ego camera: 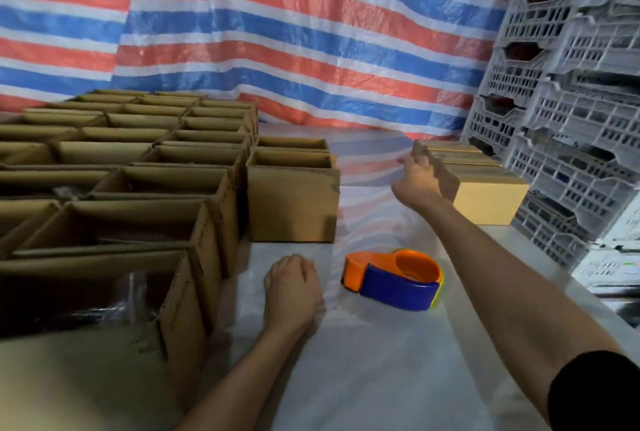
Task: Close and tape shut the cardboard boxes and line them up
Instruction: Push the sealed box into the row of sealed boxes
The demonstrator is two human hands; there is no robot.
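Note:
Several open cardboard boxes (145, 188) stand in rows on the left of the table. One open box (292, 202) is nearest the middle. At the right, a row of closed boxes (485, 195) runs back beside the crates. My right hand (417, 176) reaches out and touches the left side of that row; its fingers are blurred. My left hand (292, 287) rests on the table with curled fingers, holding nothing. An orange and blue tape dispenser (394, 280) lies on the table between my arms.
White plastic crates (561, 101) are stacked along the right side. A red, white and blue striped tarp (294, 49) hangs behind the table. Thin plastic sheeting (363, 361) covers the tabletop.

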